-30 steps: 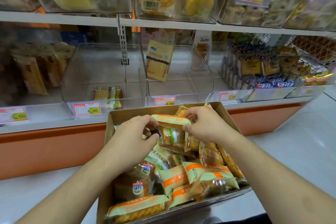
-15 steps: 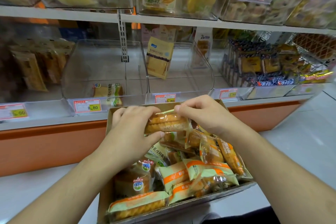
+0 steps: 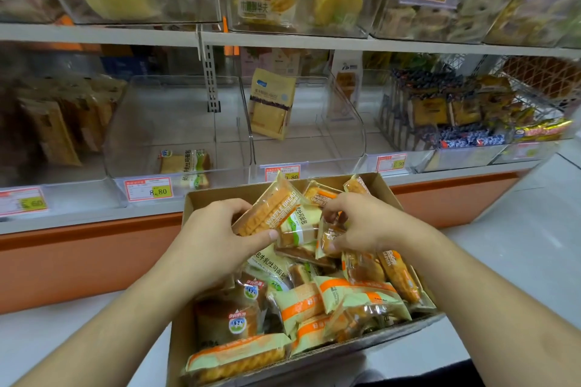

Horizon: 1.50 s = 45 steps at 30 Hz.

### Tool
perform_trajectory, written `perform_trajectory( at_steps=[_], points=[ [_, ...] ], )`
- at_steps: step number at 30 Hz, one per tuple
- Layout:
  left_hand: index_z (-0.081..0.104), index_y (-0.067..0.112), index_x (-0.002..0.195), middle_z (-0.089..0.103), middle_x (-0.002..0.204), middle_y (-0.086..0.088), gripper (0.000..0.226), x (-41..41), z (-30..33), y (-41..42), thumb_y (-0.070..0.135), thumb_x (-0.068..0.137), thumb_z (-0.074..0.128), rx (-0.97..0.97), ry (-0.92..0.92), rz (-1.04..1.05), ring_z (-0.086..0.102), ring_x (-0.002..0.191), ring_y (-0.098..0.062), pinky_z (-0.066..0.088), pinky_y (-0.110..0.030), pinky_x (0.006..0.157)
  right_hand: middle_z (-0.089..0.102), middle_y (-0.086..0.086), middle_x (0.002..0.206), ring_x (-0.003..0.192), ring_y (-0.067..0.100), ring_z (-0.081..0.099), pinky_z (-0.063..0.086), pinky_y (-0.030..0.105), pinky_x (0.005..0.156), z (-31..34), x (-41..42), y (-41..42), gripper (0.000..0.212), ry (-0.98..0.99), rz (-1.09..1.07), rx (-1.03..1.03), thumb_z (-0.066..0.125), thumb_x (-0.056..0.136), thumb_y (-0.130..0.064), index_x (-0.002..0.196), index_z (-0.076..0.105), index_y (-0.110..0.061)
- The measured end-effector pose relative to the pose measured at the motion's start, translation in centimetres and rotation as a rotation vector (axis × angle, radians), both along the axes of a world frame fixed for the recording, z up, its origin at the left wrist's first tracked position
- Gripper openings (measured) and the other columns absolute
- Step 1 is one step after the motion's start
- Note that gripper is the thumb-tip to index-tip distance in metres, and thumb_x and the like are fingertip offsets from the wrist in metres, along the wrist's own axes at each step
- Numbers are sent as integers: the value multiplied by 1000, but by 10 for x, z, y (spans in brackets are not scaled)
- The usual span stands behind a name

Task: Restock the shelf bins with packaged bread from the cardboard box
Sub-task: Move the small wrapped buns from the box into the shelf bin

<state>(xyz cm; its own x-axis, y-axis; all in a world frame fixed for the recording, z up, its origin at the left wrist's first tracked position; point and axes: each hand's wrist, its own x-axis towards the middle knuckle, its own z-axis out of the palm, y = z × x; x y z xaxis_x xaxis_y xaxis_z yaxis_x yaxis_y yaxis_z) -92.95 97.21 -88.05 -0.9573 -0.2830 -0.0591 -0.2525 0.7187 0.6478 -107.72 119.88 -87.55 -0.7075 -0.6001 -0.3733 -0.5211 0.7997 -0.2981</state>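
Observation:
An open cardboard box [image 3: 390,195] full of packaged breads sits below the lower shelf. My left hand [image 3: 213,229] grips an orange waffle bread pack [image 3: 270,207], tilted up over the box's far end. My right hand [image 3: 367,226] pinches a small orange-and-clear pack [image 3: 328,237] among the packs beside it. A green-and-white toast pack [image 3: 298,225] lies between my hands. Two clear shelf bins stand behind the box: the left bin [image 3: 135,135] holds one toast pack [image 3: 185,163], the middle bin [image 3: 345,122] holds one upright yellow pack [image 3: 272,104].
Price tags [image 3: 147,188] line the shelf edge above an orange base panel [image 3: 78,258]. Fuller bins of bread sit at far left [image 3: 53,126] and right [image 3: 440,113]. The upper shelf carries clear bins with yellow cakes [image 3: 336,0]. Pale floor spreads to the right.
My left hand now holds the waffle pack alone, tilted upward. My right hand let go of it and dropped onto a small pack in the box.

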Motion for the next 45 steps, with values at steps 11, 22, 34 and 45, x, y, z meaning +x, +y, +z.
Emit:
perform_trajectory(
  at_steps=[11, 22, 34, 45],
  points=[
    [63, 36, 101, 72, 96, 14, 35, 3, 12, -12, 54, 78, 82, 255, -55, 83, 72, 85, -4, 62, -25, 71, 80, -2, 92, 86, 19, 78, 63, 42, 85, 22, -7, 2, 28, -116, -242, -554, 90, 84, -25, 101, 67, -21],
    [66, 30, 117, 79, 100, 12, 46, 11, 22, -27, 22, 79, 89, 535, -51, 130, 76, 91, -6, 61, -30, 82, 80, 11, 97, 88, 36, 76, 59, 39, 69, 39, 7, -25, 17, -270, -306, -919, 77, 96, -31, 107, 76, -17],
    [69, 35, 120, 78, 111, 5, 57, 38, 37, -50, 10, 74, 92, 600, -41, 40, 75, 102, -13, 62, -40, 91, 79, 16, 99, 83, 18, 76, 56, 25, 57, 50, 26, -54, 23, -368, -362, -996, 76, 96, -23, 113, 74, -8],
    [72, 20, 106, 81, 91, -2, 33, 60, 48, -84, 21, 77, 89, 556, 22, 147, 76, 85, -11, 54, -37, 88, 78, 10, 94, 83, 20, 76, 59, 28, 64, 51, 38, -74, 23, -467, -350, -1008, 72, 99, -24, 115, 74, -8]
  ],
)
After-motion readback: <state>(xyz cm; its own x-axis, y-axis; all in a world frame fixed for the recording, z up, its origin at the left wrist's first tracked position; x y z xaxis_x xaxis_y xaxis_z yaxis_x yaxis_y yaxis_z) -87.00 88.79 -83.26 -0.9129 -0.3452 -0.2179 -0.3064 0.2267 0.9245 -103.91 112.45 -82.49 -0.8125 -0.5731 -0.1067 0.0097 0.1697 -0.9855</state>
